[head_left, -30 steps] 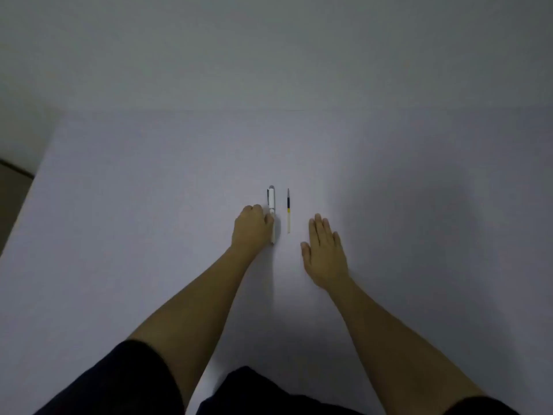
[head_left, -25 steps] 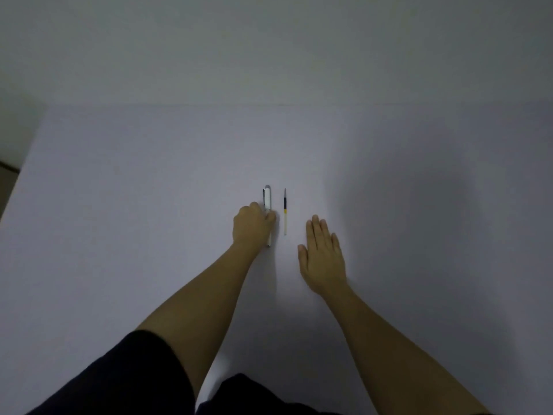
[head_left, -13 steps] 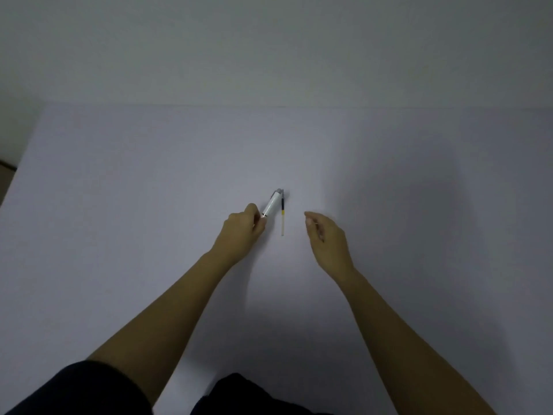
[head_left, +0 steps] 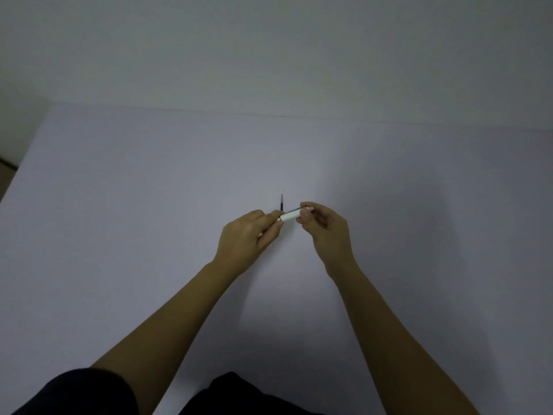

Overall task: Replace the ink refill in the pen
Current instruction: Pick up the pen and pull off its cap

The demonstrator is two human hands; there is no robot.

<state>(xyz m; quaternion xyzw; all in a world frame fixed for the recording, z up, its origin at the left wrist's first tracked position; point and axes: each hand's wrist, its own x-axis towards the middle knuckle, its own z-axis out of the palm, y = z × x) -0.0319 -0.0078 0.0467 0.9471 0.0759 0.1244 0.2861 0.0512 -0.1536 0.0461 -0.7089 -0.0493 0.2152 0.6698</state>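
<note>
**Pen held at both ends, ready to open**

Head view: left hand (head_left: 248, 238) is closed around one end of the pen (head_left: 289, 216), fingers curled, thumb on top. Right hand (head_left: 327, 232) pinches the other end between thumb and fingertips (head_left: 305, 216), remaining fingers loosely curled. The white barrel spans the gap between the hands, tilted slightly up toward the right one, lifted off the table (head_left: 119, 205).

Spare refill (head_left: 281, 202) lies on the table just beyond the left hand's fingertips; its near end is hidden behind the pen.

Step, as I read it: splitting the barrel. Can't tell whether it unscrews or pulls apart. Advice: hold the left hand fixed, twist with the right, keep the pull in line with the barrel. Stay low over the table, since a spring or small part may drop. Don't knock the spare refill.
</note>
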